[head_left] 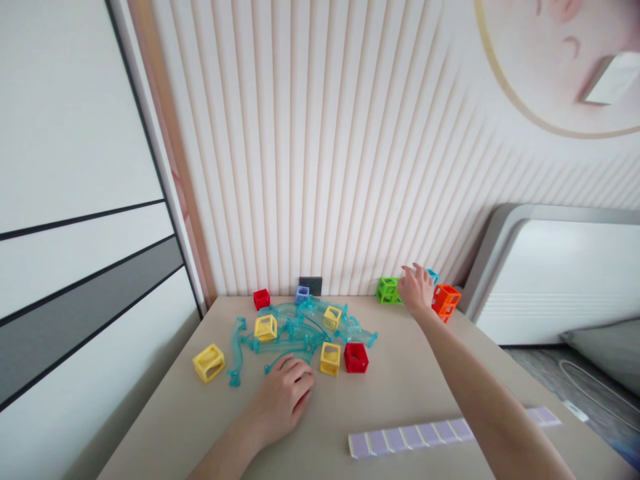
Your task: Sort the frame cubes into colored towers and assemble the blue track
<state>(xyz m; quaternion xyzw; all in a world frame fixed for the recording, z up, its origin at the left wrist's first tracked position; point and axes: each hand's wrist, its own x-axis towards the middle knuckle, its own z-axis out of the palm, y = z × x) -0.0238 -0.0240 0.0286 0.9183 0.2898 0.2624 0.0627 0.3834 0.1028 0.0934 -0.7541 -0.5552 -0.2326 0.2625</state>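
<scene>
My right hand (417,288) reaches over the far right of the table, fingers spread, with nothing visibly gripped. Just left of it stand green hollow cube blocks (388,291). To its right are orange hollow cube blocks (445,300), and a blue block (433,275) is partly hidden behind it. My left hand (287,399) rests palm down on the near table, its fingers loosely bent and apart. Its fingertips lie close to a teal see-through track piece (273,364). Beyond it are more teal track pieces (290,345) in a loose pile.
Yellow hollow blocks (209,363) and red ones (355,358) lie around the pile. A periwinkle block (302,294) sits by a black wall socket (313,285). A lilac segmented strip (410,437) lies under my right forearm. The ribbed wall (310,147) bounds the table's back.
</scene>
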